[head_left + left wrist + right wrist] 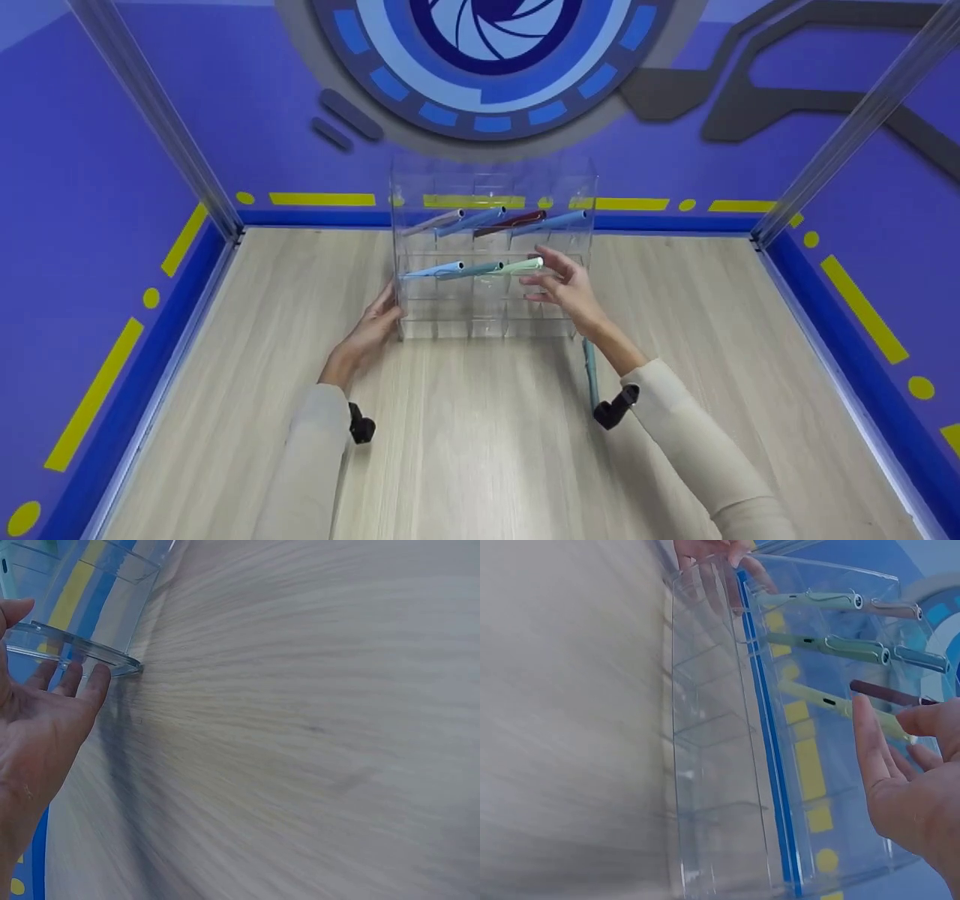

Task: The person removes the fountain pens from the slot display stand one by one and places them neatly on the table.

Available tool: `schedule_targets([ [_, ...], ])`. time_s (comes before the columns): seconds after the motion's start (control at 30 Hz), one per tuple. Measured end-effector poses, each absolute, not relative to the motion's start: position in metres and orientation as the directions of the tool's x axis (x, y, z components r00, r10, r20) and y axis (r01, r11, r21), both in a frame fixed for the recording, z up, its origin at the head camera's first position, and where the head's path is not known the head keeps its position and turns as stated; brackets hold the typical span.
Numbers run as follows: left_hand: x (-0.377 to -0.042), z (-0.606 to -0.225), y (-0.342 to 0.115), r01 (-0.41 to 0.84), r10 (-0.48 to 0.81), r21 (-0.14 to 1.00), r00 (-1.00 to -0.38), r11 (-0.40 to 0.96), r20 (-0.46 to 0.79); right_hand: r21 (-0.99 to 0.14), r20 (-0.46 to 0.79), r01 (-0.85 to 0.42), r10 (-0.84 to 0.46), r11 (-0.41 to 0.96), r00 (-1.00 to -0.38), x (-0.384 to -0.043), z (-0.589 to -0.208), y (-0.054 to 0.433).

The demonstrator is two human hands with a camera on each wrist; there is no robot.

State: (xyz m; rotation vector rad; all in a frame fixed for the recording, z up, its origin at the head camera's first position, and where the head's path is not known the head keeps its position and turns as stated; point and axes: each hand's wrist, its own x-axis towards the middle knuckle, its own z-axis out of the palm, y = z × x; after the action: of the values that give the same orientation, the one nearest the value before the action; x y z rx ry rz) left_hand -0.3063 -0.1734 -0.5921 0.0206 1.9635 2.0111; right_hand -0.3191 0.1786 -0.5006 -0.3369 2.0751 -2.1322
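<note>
A clear acrylic pen rack [491, 326] stands on the table with pens lying slanted in two tiers. My left hand [373, 330] rests against the rack's left side near the bottom, fingers fairly straight; in the left wrist view the fingertips [96, 682] lie right at its clear edge. My right hand [566, 289] is at the lower tier, fingers spread loosely around the end of a light green pen [523, 265]. In the right wrist view that pen [817, 699] lies in the rack, its outer end beside my thumb and fingers.
A teal pen [591, 375] lies on the table [465, 450] below my right wrist. Left of the light green pen sit a teal-green pen [471, 271] and a light blue pen [433, 270]. The upper tier holds several pens, one dark red [511, 223]. Blue patterned walls [255, 127] enclose the table.
</note>
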Motion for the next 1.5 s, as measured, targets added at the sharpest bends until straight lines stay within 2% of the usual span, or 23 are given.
schedule_targets([
  [0.27,-0.306,-0.594,-0.173,-0.222,0.268,0.975,-0.941,-0.032,-0.205,-0.993,0.036,-0.004,-0.270,-0.121,-0.962,-0.322,-0.511,0.159],
  [0.63,-0.304,-0.595,-0.175,-0.217,0.276,0.975,-0.941,-0.041,-0.197,-0.970,0.043,-0.010,-0.133,-0.242,-0.990,-0.322,-0.519,0.143],
  [1.0,-0.304,-0.594,-0.176,-0.221,0.299,0.973,-0.934,-0.060,-0.194,-0.983,0.043,-0.028,-0.080,-0.181,-0.996,-0.318,-0.515,0.146],
  [1.27,-0.305,-0.593,-0.177,-0.225,0.278,0.974,-0.937,-0.025,-0.210,-0.978,0.094,-0.079,-0.070,-0.192,-0.993,-0.309,-0.509,0.154],
  [1.5,-0.304,-0.595,-0.174,-0.242,0.267,0.968,-0.939,-0.064,-0.217,-0.967,0.173,-0.152,-0.090,-0.206,-0.981,-0.302,-0.501,0.171],
])
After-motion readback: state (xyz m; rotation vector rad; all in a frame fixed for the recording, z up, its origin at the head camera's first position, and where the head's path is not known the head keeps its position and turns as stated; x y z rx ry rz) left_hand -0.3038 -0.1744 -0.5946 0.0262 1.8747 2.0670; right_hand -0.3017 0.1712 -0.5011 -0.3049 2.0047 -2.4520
